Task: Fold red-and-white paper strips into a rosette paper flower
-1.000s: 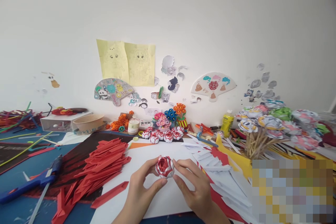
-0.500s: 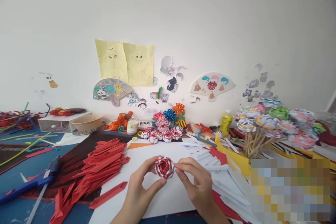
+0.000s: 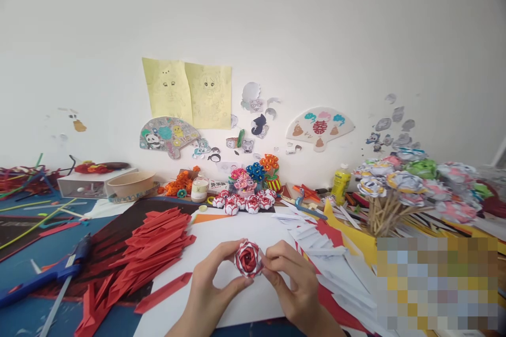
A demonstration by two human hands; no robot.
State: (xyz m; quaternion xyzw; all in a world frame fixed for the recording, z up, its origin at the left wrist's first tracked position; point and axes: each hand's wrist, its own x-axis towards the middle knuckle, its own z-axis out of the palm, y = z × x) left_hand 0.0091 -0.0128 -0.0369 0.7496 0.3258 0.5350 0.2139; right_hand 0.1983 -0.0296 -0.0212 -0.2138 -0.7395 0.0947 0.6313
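A small red and white folded paper flower (image 3: 248,259) is held between both my hands above a white sheet (image 3: 221,234) on the table. My left hand (image 3: 209,287) cups its left side with thumb under and fingers over the top. From the right, my right hand (image 3: 294,281) pinches the flower with its fingertips. A pile of folded red paper pieces (image 3: 152,245) lies to the left, and folded white paper pieces (image 3: 316,239) lie to the right.
Finished red and white paper flowers (image 3: 243,202) sit in a row behind the sheet. A blue glue gun (image 3: 51,273) lies at the left. Paper flowers on sticks (image 3: 399,189) stand at the right, near a yellow glue bottle (image 3: 341,183). A bowl (image 3: 132,183) and a box (image 3: 85,184) sit at back left.
Both hands have turned the flower slightly and drawn it a little lower and closer; the right fingers now press nearer to it.
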